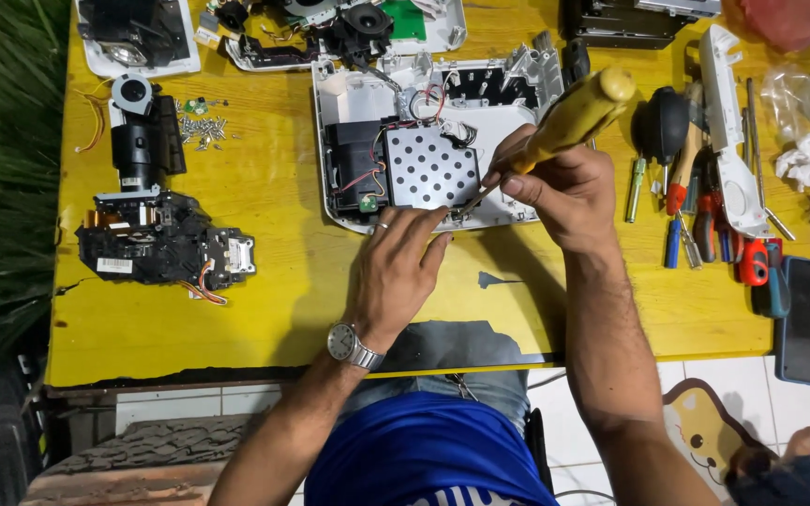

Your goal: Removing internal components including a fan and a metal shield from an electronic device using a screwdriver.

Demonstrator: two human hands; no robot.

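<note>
The right hand (555,187) holds a yellow-handled screwdriver (569,122) in a closed grip, its tip at the opened white projector casing (424,141) in the frame's upper middle. The left hand (400,262) lies flat with open fingers on the casing's lower edge. A black optical assembly (157,239) sits left on the yellow desk (274,300); hand tools (705,215) crowd the right.

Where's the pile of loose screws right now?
In the head view, the loose screws lie on the yellow table at upper left, between the black lens unit and the open white casing.
</note>
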